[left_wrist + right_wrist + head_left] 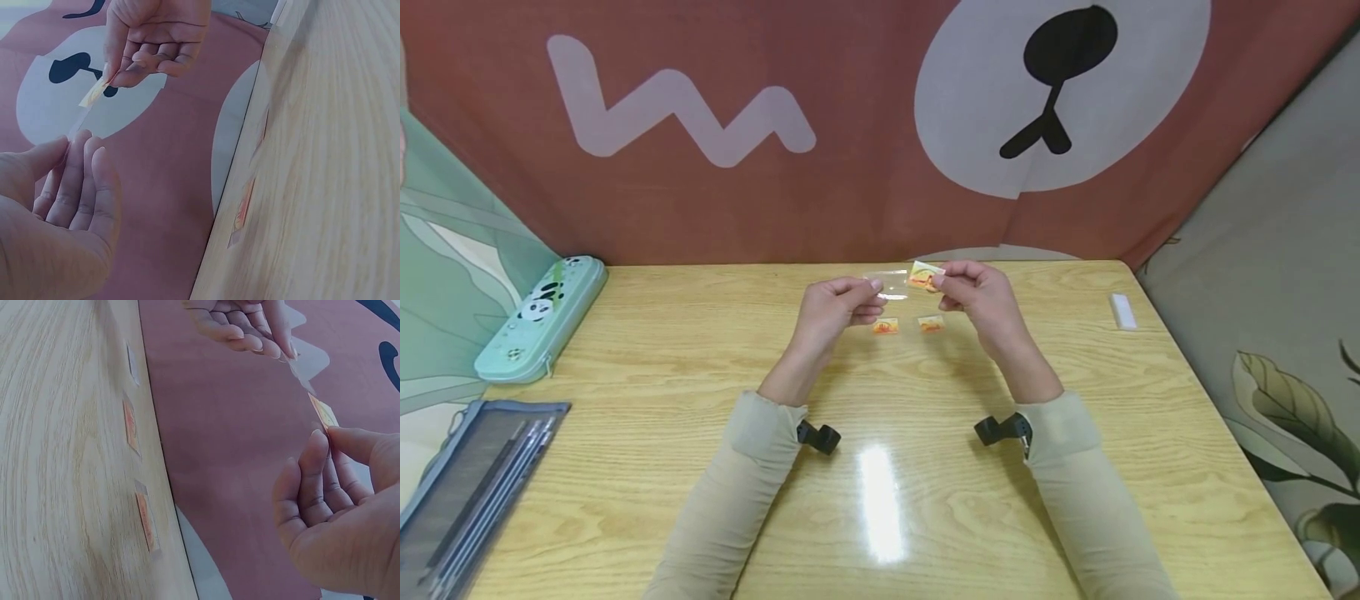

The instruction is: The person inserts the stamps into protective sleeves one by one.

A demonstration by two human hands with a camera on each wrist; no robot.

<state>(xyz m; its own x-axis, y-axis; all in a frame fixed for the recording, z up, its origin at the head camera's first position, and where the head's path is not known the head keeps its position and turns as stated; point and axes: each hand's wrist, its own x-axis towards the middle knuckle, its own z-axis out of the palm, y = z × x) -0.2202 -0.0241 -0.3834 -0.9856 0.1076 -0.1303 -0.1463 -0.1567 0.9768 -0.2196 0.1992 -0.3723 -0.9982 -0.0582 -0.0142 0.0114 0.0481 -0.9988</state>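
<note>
Both hands are raised over the far part of the table in the head view. My left hand (838,308) pinches one end of a small clear plastic sleeve (892,284) between thumb and fingers. Facing it, my right hand (985,300) pinches a small yellow-and-orange printed card (925,274) by its edge. The card's near corner is right at the sleeve's end. Below the hands, two more small printed cards lie on the table, a left one (885,326) and a right one (931,323). In the right wrist view, clear plastic (156,552) shows around one of them.
A mint pencil case (542,321) with a panda picture lies at the table's left edge. Nearer sits a mesh zip pouch (482,492) with several pens inside. A white eraser-like block (1123,312) is at the far right. A patterned curtain (850,192) hangs behind the table (662,358).
</note>
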